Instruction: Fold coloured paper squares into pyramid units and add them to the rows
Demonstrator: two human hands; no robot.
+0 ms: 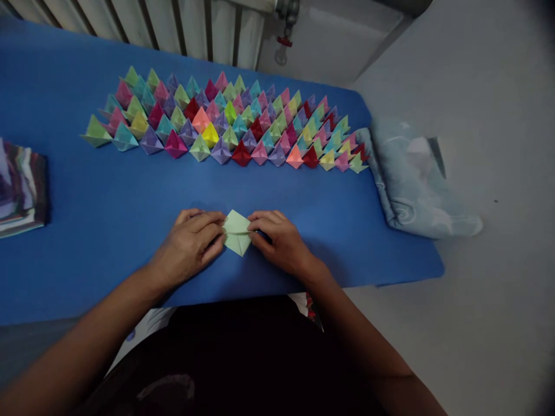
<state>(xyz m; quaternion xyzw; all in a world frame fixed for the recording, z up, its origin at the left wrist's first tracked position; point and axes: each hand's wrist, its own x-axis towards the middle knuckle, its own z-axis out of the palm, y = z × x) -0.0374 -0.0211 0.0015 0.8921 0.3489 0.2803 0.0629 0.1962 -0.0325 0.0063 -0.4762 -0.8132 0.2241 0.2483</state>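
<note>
A pale green folded paper [237, 232] lies near the front edge of the blue table, with a crease or flap edge running across its middle. My left hand [189, 241] has its fingers closed on the paper's left corner. On the opposite corner, my right hand [278, 238] pinches the paper between thumb and fingers. The paper's top and bottom points show between the hands, while both side corners are hidden under my fingertips. Behind it stand rows of small folded paper boats [221, 122] in green, blue, purple, pink, red and yellow.
The blue tabletop [108, 231] stretches to both sides. At the left edge sits a stack of folded cloth or papers [23, 188], its kind unclear. A folded light-blue patterned cloth [407, 179] rests at the right end. A white radiator [191, 29] with a red-handled valve [284, 41] stands behind.
</note>
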